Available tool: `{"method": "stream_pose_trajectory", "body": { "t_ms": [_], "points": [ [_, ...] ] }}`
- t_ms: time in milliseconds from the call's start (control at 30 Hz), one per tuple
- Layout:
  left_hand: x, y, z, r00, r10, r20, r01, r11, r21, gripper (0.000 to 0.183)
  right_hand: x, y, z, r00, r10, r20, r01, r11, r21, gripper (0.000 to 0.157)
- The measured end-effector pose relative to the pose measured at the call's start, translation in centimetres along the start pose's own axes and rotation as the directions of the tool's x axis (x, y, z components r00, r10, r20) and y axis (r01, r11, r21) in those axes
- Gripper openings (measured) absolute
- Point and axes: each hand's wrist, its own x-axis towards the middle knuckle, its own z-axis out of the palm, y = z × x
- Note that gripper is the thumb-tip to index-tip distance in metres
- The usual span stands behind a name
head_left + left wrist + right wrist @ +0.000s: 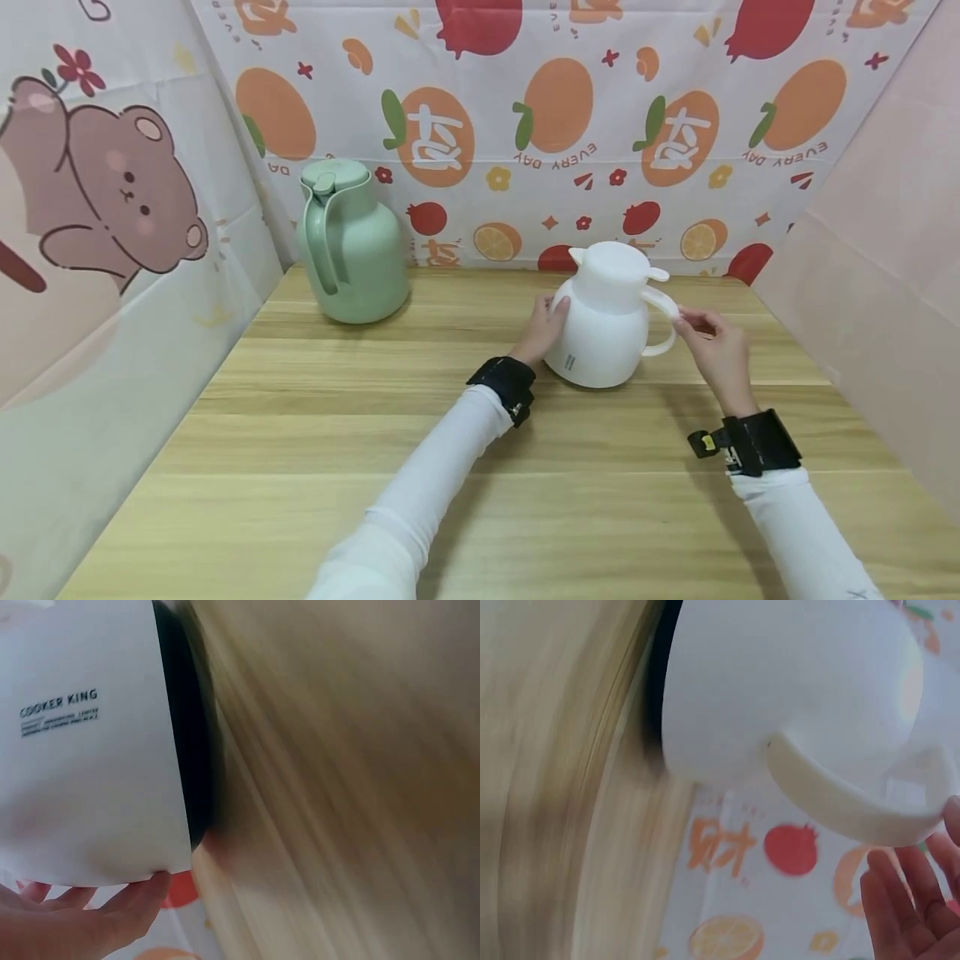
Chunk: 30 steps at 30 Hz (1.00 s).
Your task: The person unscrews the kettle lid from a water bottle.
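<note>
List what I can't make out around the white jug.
Head: some fingertips of the left hand, hidden by the white Cooker King jug.
Head: jug's interior, covered by the lid.
Left wrist: fine print, too small and blurred.
Right wrist: part of the right hand, cut off by the edge.

Both wrist views are dim, the tabletop (337, 787) seemingly motion-blurred.

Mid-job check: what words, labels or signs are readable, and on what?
"COOKER KING" on the white jug.
Smaller lines beneath it: too blurred to read.
"EVERY DAY", repeated, partly hidden in places, on the fruit-print cloth.
Stylised characters on that cloth: I can't read them reliably.
</note>
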Motion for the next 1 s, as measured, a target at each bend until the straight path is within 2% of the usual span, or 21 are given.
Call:
{"method": "stream_pose_trajectory", "body": {
  "t_ms": [167, 200, 267, 467, 567, 700, 800, 867, 1000],
  "points": [
    [0.1, 0.0, -1.0, 0.998, -0.048, -0.039, 0.049, 0.998, 0.025, 0.054, -1.0, -2.2, 0.8, 1.0, 0.018, 0.025, -0.018, 1.0, -0.018, 0.027],
    [0.1, 0.1, -1.2, 0.997, -0.059, -0.04, 0.06, 0.998, 0.021, 0.054, -1.2, -3.1, 0.9, 0.999, 0.03, 0.029, -0.028, 0.996, -0.084, 0.028],
    [0.1, 0.2, -1.5, 0.996, -0.08, -0.041, 0.08, 0.997, 0.006, 0.051, -1.5, -3.9, 1.1, 0.998, 0.038, 0.043, -0.033, 0.994, -0.107, 0.026],
    [-0.2, 0.1, -2.6, 0.99, -0.132, -0.047, 0.132, 0.991, -0.003, 0.05, -2.6, -6.1, 2.0, 0.99, 0.053, 0.134, -0.031, 0.986, -0.164, 0.027],
    [-0.3, -0.1, -3.1, 0.992, -0.119, -0.041, 0.119, 0.993, -0.016, 0.05, -3.3, -7.2, 2.6, 0.983, 0.05, 0.175, -0.018, 0.984, -0.177, 0.028],
    [-0.3, -0.5, -4.1, 0.998, -0.037, -0.042, 0.036, 0.999, -0.022, 0.048, -4.1, -8.3, 3.5, 0.974, 0.044, 0.224, -0.011, 0.989, -0.145, 0.027],
    [-0.5, -0.7, -5.0, 1.0, 0.024, -0.013, -0.024, 0.999, -0.028, 0.048, -4.5, -9.1, 4.2, 0.969, 0.029, 0.244, -0.001, 0.993, -0.116, 0.027],
    [-0.7, -0.8, -5.6, 0.999, 0.035, 0.01, -0.034, 0.999, -0.033, 0.047, -4.7, -9.5, 4.7, 0.967, 0.026, 0.253, 0.0, 0.995, -0.1, 0.027],
    [-1.2, -1.0, -6.6, 0.999, -0.012, 0.03, 0.014, 0.997, -0.072, 0.046, -5.3, -10.3, 5.4, 0.959, 0.033, 0.281, -0.019, 0.998, -0.052, 0.028]
  ]
}}
